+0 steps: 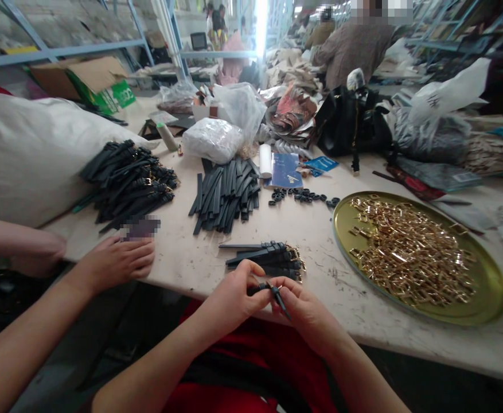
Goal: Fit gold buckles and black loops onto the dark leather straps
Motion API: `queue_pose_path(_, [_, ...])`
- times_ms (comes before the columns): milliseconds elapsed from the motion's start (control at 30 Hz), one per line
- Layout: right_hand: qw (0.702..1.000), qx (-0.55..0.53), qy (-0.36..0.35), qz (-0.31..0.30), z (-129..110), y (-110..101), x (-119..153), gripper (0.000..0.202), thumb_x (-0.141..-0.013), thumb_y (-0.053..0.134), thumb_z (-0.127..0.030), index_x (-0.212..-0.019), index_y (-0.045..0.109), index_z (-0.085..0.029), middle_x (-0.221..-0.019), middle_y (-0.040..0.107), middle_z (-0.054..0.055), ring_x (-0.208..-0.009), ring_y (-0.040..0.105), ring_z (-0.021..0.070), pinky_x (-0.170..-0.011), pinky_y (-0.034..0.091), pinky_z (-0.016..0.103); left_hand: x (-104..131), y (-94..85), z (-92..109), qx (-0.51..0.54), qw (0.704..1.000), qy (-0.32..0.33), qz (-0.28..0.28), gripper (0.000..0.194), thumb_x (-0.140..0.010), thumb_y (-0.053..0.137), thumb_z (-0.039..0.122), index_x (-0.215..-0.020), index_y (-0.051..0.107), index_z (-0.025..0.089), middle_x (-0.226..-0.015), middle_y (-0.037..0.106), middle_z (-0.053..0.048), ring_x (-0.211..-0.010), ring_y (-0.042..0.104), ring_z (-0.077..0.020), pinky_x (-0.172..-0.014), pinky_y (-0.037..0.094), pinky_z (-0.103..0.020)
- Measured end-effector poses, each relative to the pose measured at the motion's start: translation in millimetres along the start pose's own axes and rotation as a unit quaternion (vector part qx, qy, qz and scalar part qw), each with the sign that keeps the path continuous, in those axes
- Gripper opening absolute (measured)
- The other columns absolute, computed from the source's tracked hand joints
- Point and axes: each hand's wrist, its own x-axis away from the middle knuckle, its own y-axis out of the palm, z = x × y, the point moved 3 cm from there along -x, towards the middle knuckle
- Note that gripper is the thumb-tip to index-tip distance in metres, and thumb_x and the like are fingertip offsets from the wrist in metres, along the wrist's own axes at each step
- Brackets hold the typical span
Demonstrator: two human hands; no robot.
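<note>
Left grip [236, 291] and right grip [306, 305] are pinching a dark strap [282, 303] — working fingertip-close is probably aiding control.

Red clothing [289, 344], bare forearms [160, 358]
A broad black band [242, 371] crosses the red; a small whitish patch shows nearest; left hand [236, 292] and right hand [300, 307] bare.

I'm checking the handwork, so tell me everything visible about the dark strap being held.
The dark strap is narrow and looks like leather. The left hand and right hand pinch it near the front edge of the table, one end slanting downward. They hide much of it, so its full length and any fittings can't be made out.
</note>
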Motion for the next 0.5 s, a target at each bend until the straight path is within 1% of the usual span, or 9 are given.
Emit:
queue_pose_path(67, [0.999,-0.037,0.018,-0.034,2,5,7,0.035,-0.068,0.068,-0.044,-0.087,0.057,-0.016,-0.071,0.057,-0.001,-0.062,0.048,0.0097,-0.061,0.037,0.023,5,1.1,0,-0.024,1.0,0.009,0.011,0.023,-0.075,0.056,0.037,-0.086,0.046,0.019,-0.07,0.061,0.002,-0.063,0.056,-0.0119,-0.054,0.039,-0.021])
queue_pose_path(133, [0.997,-0.07,0.017,-0.037,4,9,12,0.035,-0.065,0.072,-0.041,-0.083,0.054,-0.017,-0.07,0.058,-0.001,-0.061,0.049,0.009,-0.059,0.037,0.022,10,3.0,0,-0.044,0.998,0.023,0.025,0.023,-0.075,0.057,0.038,-0.081,0.048,0.018,-0.071,0.061,0.002,-0.065,0.056,-0.0124,-0.055,0.039,-0.021])
queue_pose_path(233, [0.994,-0.1,0.012,-0.034,7,13,20,0.033,-0.063,0.075,-0.035,-0.078,0.051,-0.018,-0.067,0.057,-0.003,-0.059,0.049,0.0081,-0.058,0.036,0.02,18,6.4,-1,-0.068,0.996,0.035,0.037,0.023,-0.074,0.057,0.04,-0.079,0.051,0.018,-0.072,0.061,0.001,-0.066,0.055,-0.0125,-0.056,0.039,-0.021])
queue_pose_path(367, [0.992,-0.109,0.025,-0.061,9,20,32,0.033,-0.061,0.076,-0.033,-0.069,0.049,-0.017,-0.06,0.051,-0.004,-0.056,0.045,0.007,-0.055,0.035,0.019,30,10.7,-1,-0.079,0.996,0.043,0.016,0.022,-0.074,0.057,0.039,-0.08,0.055,0.017,-0.075,0.062,0.0,-0.068,0.054,-0.0133,-0.059,0.04,-0.022])
queue_pose_path(433, [0.993,-0.109,0.007,-0.052,8,23,37,0.034,-0.06,0.076,-0.034,-0.068,0.048,-0.017,-0.06,0.05,-0.004,-0.057,0.045,0.0074,-0.056,0.037,0.019,35,11.8,0,-0.053,0.998,0.04,0.004,0.023,-0.073,0.058,0.038,-0.081,0.056,0.017,-0.076,0.062,-0.001,-0.069,0.054,-0.0132,-0.059,0.04,-0.022])
queue_pose_path(500, [0.995,-0.087,-0.03,-0.023,7,23,38,0.032,-0.064,0.072,-0.039,-0.07,0.048,-0.018,-0.062,0.051,-0.004,-0.059,0.046,0.0084,-0.058,0.039,0.021,40,13.0,0,0.007,1.0,0.022,-0.022,0.025,-0.073,0.059,0.039,-0.082,0.055,0.016,-0.074,0.062,0.0,-0.064,0.052,-0.0114,-0.055,0.038,-0.02])
